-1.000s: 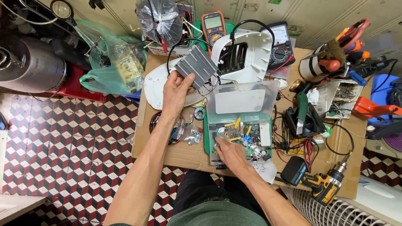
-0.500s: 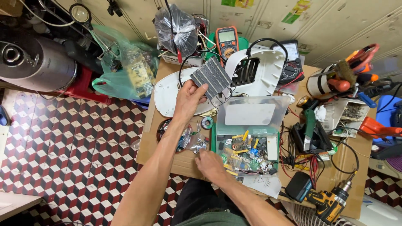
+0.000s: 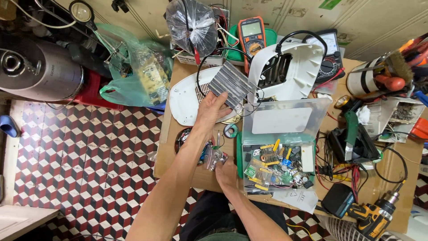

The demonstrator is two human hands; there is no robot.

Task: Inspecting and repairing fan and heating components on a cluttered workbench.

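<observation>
L hand (image 3: 213, 111) clamped on finned metal block (image 3: 232, 85), upper centre, above white cover (image 3: 185, 100). Looks stiff, fins prob bendable, grip by edges. R hand (image 3: 226, 172) pinching small part (image 3: 215, 157), centre, by parts box (image 3: 278, 172); looks light.

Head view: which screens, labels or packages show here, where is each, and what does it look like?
Orange multimeter: bench's far edge, upright, grey screen.
Dark analogue meter: right of it, pale dial face.
Green plastic bag: left of bench, crumpled, translucent.
Clear parts box: beside right hand, lid open, green rim.
</observation>
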